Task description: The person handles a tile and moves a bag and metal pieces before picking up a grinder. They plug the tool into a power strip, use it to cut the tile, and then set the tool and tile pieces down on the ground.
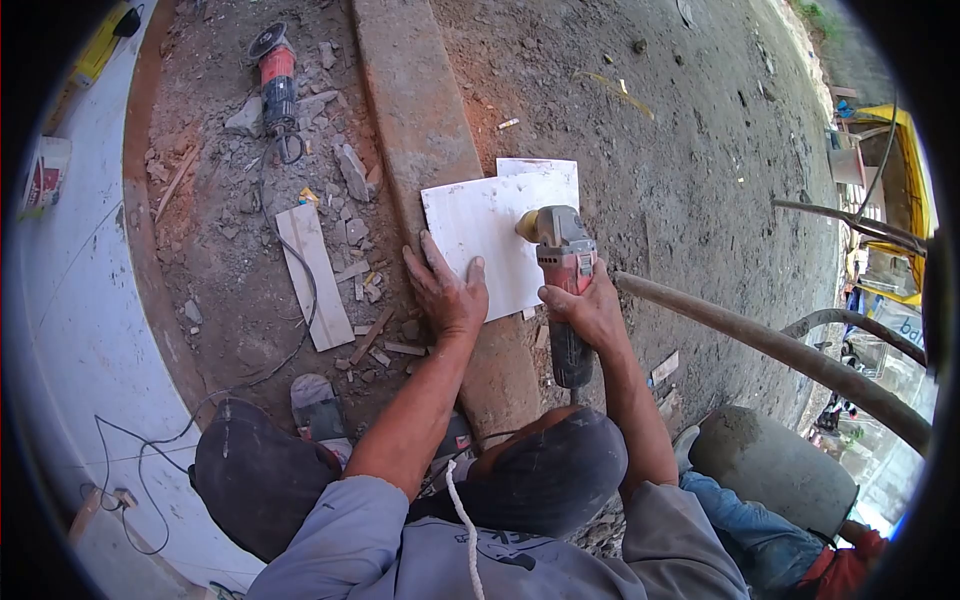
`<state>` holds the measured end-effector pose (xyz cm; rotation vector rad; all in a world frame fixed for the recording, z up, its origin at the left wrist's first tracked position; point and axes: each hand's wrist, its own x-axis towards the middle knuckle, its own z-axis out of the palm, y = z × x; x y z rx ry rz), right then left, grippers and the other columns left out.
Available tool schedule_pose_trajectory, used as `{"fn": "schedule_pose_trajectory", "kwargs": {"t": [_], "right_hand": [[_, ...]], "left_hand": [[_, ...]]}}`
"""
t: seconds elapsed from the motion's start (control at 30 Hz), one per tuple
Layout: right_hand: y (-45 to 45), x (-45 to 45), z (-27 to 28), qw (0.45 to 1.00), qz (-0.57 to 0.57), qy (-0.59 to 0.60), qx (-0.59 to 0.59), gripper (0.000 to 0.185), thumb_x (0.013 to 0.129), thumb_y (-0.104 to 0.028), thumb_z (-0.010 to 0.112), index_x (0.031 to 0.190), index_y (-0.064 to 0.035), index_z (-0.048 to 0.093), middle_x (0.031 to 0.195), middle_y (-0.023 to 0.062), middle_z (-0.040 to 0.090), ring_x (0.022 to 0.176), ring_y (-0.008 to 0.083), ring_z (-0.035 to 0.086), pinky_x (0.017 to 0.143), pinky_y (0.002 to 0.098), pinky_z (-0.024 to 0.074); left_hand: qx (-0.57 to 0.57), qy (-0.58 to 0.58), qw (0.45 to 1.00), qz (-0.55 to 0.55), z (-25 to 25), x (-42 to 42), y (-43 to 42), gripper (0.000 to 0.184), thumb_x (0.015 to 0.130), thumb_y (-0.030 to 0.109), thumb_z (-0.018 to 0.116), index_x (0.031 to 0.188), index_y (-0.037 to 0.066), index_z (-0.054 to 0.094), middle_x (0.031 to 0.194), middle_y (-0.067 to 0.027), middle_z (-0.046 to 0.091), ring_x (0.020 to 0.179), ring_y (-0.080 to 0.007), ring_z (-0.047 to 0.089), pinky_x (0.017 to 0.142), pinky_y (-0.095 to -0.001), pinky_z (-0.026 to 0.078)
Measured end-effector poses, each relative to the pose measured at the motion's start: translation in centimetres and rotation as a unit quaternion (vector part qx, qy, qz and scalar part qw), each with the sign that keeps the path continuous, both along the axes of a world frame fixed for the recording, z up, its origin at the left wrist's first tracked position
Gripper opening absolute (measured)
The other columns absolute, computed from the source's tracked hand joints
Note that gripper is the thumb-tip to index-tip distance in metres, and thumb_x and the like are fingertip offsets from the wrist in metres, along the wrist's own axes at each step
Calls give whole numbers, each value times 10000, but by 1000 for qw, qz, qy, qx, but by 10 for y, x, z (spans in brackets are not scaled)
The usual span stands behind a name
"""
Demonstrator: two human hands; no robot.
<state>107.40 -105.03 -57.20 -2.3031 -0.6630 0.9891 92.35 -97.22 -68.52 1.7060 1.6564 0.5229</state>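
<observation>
My right hand (592,308) is wrapped round the red and black body of an angle grinder (568,265). A yellowish round attachment on its head meets or hovers just over a white tile (475,220); I cannot tell which. Fingers spread, my left hand (445,292) lies on the tile's left lower edge. The tile rests across a concrete kerb (415,90), with another white piece (540,167) showing behind its top edge. Down from the grinder's handle runs its cord, partly hidden by my knee.
A second angle grinder (276,80) lies on rubble at upper left, its cord trailing down. Beside it is a tile strip (315,280). A long pole (770,345) slants across the right. Another person's jeans (755,530) show at lower right, near a grey container (770,465).
</observation>
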Motion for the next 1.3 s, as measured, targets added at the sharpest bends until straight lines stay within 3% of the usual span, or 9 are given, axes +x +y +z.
{"fn": "schedule_pose_trajectory", "kwargs": {"t": [0.03, 0.1, 0.2, 0.93, 1.0, 1.03, 1.07, 1.13, 1.3], "right_hand": [[0, 0, 0, 1000, 0, 0, 0, 658, 673, -214, 769, 1197, 11, 441, 1008, 114, 573, 866, 178, 592, 737, 317, 522], [1, 0, 0, 1000, -19, 9, 1, 684, 632, -286, 796, 1113, 75, 469, 1004, 219, 606, 925, 288, 621, 825, 377, 494], [6, -3, 10, 1000, -20, 17, -12, 692, 636, -287, 793, 1123, 78, 464, 1015, 228, 605, 930, 296, 622, 825, 377, 493], [9, -4, 11, 1000, -14, 11, -21, 685, 638, -292, 797, 1111, 75, 465, 1002, 229, 618, 919, 298, 630, 828, 378, 494], [5, -3, 6, 1000, -3, -4, -19, 648, 661, -246, 780, 1153, 18, 452, 989, 119, 577, 842, 190, 601, 725, 325, 529], [5, -3, 5, 1000, 3, -17, -14, 648, 661, -248, 779, 1157, 15, 455, 995, 119, 579, 862, 190, 593, 753, 328, 515], [5, -3, 5, 1000, 6, -15, -12, 648, 661, -248, 779, 1157, 15, 455, 995, 119, 579, 862, 190, 593, 753, 328, 515], [7, -4, 8, 1000, -16, -3, -16, 707, 633, -296, 795, 1139, 74, 468, 1023, 224, 625, 936, 293, 630, 846, 377, 487], [6, -5, 9, 1000, -15, -7, -10, 713, 632, -297, 797, 1143, 75, 468, 1024, 224, 625, 943, 295, 629, 847, 377, 488]], "left_hand": [[3, 13, 1000, -5, 0, 0, 0, 920, 789, 294, 705, 1470, 51, 135, 1427, -370, 160, 1285, -530, 275, 1046, -567, 270], [2, 8, 1000, -4, 1, 0, 0, 921, 789, 295, 704, 1471, 51, 134, 1427, -370, 161, 1284, -532, 274, 1047, -567, 269], [-1, -3, 1000, 0, -2, 0, 0, 925, 788, 296, 711, 1475, 69, 135, 1432, -362, 150, 1298, -529, 250, 1056, -561, 258], [0, -5, 1000, 3, 4, 0, 1, 923, 779, 274, 723, 1472, 77, 147, 1431, -355, 156, 1296, -519, 257, 1058, -547, 259], [8, 4, 1000, 1, 4, -1, 1, 918, 783, 290, 713, 1470, 64, 149, 1427, -362, 166, 1293, -520, 271, 1051, -548, 278], [13, 9, 1000, -6, 4, -1, 1, 913, 787, 306, 703, 1467, 50, 150, 1424, -370, 177, 1289, -522, 286, 1043, -550, 296], [15, 11, 1000, -2, 4, -1, 1, 913, 787, 306, 703, 1467, 50, 150, 1424, -370, 177, 1289, -522, 286, 1043, -550, 296], [21, 7, 1000, -6, 4, -2, 2, 914, 786, 304, 703, 1467, 51, 148, 1424, -367, 178, 1288, -522, 288, 1038, -550, 303], [18, 6, 1000, -7, 4, -2, 1, 914, 785, 307, 704, 1466, 51, 151, 1422, -366, 181, 1284, -521, 294, 1032, -551, 309]]}}
